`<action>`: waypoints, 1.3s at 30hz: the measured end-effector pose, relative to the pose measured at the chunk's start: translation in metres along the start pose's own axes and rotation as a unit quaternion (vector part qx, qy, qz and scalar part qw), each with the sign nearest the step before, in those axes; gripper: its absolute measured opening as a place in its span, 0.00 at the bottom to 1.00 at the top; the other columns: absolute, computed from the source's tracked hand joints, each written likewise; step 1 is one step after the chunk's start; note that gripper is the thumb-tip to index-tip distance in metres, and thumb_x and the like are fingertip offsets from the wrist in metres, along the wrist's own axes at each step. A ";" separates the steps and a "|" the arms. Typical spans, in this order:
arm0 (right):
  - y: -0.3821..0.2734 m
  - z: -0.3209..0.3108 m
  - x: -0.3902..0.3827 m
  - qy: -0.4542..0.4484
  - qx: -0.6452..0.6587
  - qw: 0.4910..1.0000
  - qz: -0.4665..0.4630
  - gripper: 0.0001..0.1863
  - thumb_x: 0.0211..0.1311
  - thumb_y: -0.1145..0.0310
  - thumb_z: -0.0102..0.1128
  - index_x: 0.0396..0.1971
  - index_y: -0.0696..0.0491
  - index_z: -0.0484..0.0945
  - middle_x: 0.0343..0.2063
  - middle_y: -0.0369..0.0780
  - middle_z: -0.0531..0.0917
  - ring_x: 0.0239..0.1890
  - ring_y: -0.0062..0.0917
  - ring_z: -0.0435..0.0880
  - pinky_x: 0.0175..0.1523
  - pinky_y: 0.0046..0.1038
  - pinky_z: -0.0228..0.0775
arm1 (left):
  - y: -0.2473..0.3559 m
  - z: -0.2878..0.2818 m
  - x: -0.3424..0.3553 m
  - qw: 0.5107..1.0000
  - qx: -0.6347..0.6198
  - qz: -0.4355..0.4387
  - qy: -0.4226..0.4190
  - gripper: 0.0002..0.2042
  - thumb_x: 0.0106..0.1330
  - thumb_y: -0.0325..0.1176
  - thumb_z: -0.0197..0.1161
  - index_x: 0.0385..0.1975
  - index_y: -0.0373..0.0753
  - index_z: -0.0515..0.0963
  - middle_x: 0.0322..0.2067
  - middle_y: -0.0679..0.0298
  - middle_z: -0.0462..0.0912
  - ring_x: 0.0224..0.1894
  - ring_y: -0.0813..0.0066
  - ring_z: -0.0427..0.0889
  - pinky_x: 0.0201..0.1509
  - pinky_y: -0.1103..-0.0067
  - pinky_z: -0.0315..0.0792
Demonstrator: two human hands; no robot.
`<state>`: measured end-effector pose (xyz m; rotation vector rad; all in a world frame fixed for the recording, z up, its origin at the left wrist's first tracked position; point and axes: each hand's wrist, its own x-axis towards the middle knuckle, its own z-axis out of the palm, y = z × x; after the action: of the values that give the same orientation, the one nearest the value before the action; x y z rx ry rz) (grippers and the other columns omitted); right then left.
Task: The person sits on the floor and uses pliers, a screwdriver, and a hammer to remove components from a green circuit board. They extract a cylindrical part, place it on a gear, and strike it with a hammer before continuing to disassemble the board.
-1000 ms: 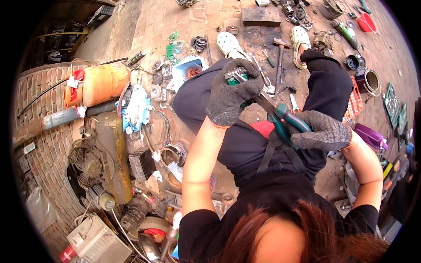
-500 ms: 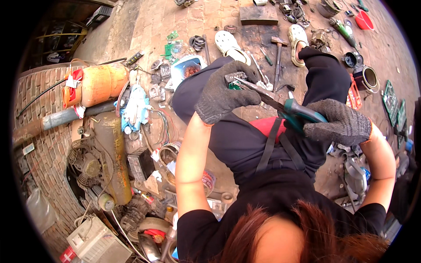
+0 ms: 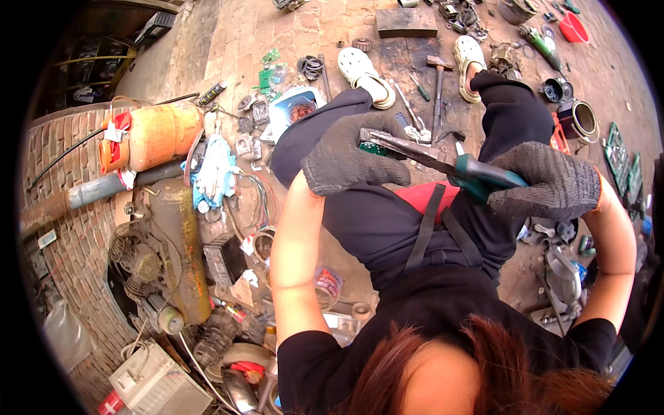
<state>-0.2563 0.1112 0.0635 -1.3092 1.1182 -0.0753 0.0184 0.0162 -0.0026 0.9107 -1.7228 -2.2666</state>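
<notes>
Both my hands wear dark grey knit gloves. My left hand (image 3: pixel 354 160) is closed around a small part with a green circuit-board piece (image 3: pixel 373 148), mostly hidden by my fingers and the tool. My right hand (image 3: pixel 550 181) grips the teal-and-black handles of a pair of long-jawed pliers (image 3: pixel 492 173). The metal jaws reach left across my lap to the part in my left hand. Whether the jaws bite on the part or only lie against it, I cannot tell.
A hammer (image 3: pixel 438 86) and a small green-handled screwdriver (image 3: pixel 420 88) lie between my feet. To the left are a blue-and-white container (image 3: pixel 294 104), green board scraps (image 3: pixel 265 77) and an orange gas cylinder (image 3: pixel 155 131). A red bowl (image 3: pixel 574 28) and green angle grinder (image 3: pixel 543 48) sit far right.
My right hand has shifted slightly right with the pliers. The jaws now lie flatter across the part, and my left hand has turned a little around it.
</notes>
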 end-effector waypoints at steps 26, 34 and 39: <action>0.046 0.026 0.040 0.069 0.047 0.991 -0.106 0.22 0.61 0.54 0.59 0.32 0.62 0.81 0.21 0.50 0.80 0.23 0.33 0.80 0.32 0.32 0.68 | -0.013 0.011 0.003 0.998 0.043 -0.020 0.035 0.13 0.49 0.25 0.74 0.34 0.34 0.79 0.30 0.65 0.84 0.32 0.83 0.81 0.35 0.84 0.76; 0.043 0.033 0.040 0.146 -0.124 0.973 -0.128 0.18 0.56 0.58 0.65 0.24 0.61 0.78 0.16 0.49 0.76 0.21 0.41 0.76 0.28 0.33 0.67 | -0.017 0.014 0.008 0.965 0.242 0.014 0.098 0.13 0.46 0.32 0.73 0.30 0.35 0.79 0.29 0.60 0.82 0.31 0.71 0.82 0.38 0.76 0.75; 0.049 0.048 0.054 0.250 -0.202 0.936 -0.140 0.17 0.54 0.58 0.65 0.25 0.60 0.78 0.19 0.50 0.77 0.22 0.44 0.77 0.28 0.36 0.69 | -0.037 0.010 0.012 0.919 0.334 0.030 0.206 0.13 0.47 0.31 0.71 0.31 0.35 0.79 0.29 0.54 0.82 0.35 0.56 0.83 0.39 0.72 0.75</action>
<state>-0.2218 0.1287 -0.0141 -1.8830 1.4130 -0.4294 0.0123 0.0312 -0.0393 1.3019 -2.2767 -1.2892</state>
